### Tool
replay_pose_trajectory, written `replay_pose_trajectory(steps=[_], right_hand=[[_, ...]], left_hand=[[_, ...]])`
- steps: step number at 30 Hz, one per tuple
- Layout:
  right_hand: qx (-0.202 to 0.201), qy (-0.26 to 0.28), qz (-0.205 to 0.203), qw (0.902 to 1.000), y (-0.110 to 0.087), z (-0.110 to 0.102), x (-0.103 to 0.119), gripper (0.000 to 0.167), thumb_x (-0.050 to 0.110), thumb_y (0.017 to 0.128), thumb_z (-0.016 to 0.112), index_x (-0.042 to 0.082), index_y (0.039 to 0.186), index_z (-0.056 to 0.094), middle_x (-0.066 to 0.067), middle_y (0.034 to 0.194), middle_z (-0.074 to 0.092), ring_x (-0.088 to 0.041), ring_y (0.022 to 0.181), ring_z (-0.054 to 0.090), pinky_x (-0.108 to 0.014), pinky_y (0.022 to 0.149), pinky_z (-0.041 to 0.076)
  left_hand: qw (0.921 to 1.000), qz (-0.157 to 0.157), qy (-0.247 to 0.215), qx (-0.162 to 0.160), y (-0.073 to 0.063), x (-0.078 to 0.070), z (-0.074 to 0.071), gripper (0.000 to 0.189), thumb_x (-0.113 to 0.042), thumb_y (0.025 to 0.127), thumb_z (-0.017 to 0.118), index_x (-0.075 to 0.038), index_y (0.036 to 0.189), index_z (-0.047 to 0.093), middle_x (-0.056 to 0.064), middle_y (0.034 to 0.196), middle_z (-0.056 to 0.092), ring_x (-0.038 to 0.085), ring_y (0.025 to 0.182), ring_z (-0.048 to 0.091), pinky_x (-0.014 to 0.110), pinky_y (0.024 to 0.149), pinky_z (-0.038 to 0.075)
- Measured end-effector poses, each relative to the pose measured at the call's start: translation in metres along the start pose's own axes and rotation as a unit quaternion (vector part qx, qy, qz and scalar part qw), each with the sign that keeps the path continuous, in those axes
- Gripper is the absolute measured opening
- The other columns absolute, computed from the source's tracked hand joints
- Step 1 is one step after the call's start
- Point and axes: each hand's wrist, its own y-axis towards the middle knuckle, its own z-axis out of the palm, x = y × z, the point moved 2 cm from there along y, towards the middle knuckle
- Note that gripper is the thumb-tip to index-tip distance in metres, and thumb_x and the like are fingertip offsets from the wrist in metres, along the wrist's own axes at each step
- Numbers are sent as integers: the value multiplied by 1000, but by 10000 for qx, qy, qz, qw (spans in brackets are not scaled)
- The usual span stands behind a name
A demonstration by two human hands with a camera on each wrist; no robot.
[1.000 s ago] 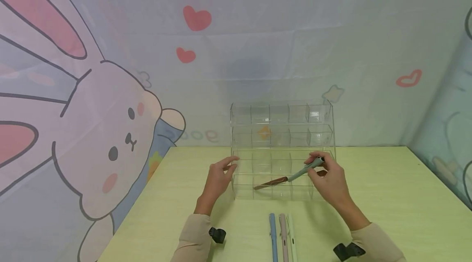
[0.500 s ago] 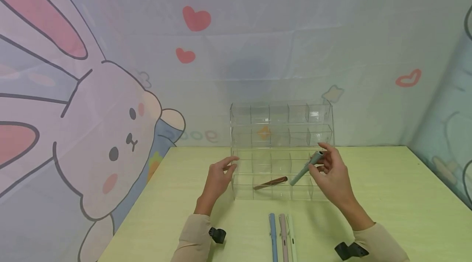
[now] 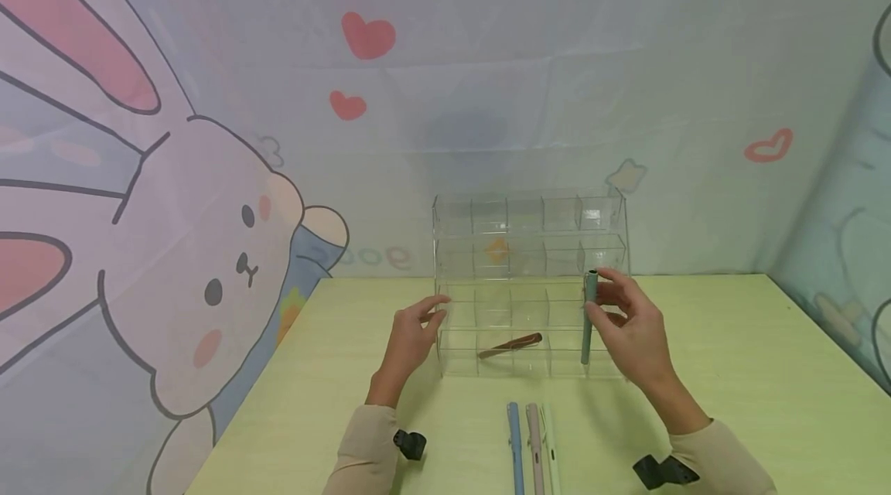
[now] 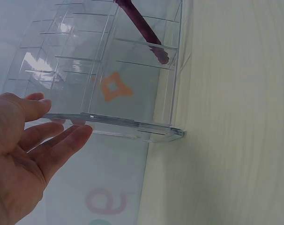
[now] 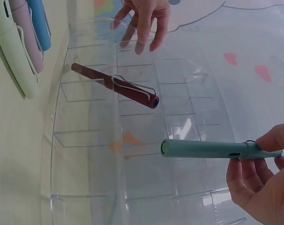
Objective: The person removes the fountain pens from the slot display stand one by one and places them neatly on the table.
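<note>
A clear tiered pen rack [image 3: 529,247] with small compartments stands on the table. My left hand [image 3: 414,340] grips the rack's left side panel; in the left wrist view the thumb [image 4: 36,108] is on one face and the fingers on the other. Between thumb and fingers my right hand [image 3: 629,332] pinches a green pen [image 3: 588,321] near its clip end. That pen points down in front of the rack's right part, its lower end overlapping the bottom tier. A dark red pen [image 5: 114,86] lies slanted across the bottom tier, clip end to the right.
Three more pens lie side by side on the table [image 3: 752,371] before the rack: blue [image 3: 515,445], pinkish [image 3: 534,445] and pale green [image 3: 551,448]. A printed cloth backdrop [image 3: 487,77] hangs behind the table.
My right hand has turned the green pen from a slant to nearly upright and shifted it right, away from the red pen. My left hand keeps its place on the rack.
</note>
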Motion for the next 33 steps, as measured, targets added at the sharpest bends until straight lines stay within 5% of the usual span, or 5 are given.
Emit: replay_pose_trajectory(steps=[10, 14, 26, 33], right_hand=[[-56, -299, -35, 9995, 1, -3, 7, 51, -8, 89, 69, 1, 137, 55, -17, 109, 67, 2, 90, 60, -10, 78, 48], [78, -250, -35, 9997, 1, -4, 9, 52, -12, 90, 65, 1, 138, 52, -19, 109, 65, 1, 91, 59, -16, 70, 54], [1265, -529, 636, 9885, 2, -5, 14, 52, -13, 98, 50, -6, 145, 29, -27, 121, 52, -35, 107, 56, -28, 70, 55], [1772, -523, 990, 9778, -1, -7, 11, 52, -7, 101, 49, -6, 147, 25, -28, 124, 48, -41, 112, 56, -39, 75, 56]], left_hand=[[10000, -10, -46, 23, -1, -1, -1, 27, -12, 102, 60, -13, 128, 68, 21, 122, 67, 35, 65, 70, 20, 39, 32], [9999, -40, -84, 46, -1, -1, -1, 27, -13, 102, 60, -13, 128, 68, 21, 123, 67, 36, 68, 71, 20, 39, 33], [10000, 25, -84, 7, -1, 0, -1, 27, -14, 102, 60, -13, 127, 69, 21, 121, 68, 35, 67, 71, 20, 39, 33], [9999, 96, -41, -1, -1, -1, -1, 27, -14, 102, 60, -13, 128, 69, 20, 118, 69, 26, 58, 67, 21, 38, 32]])
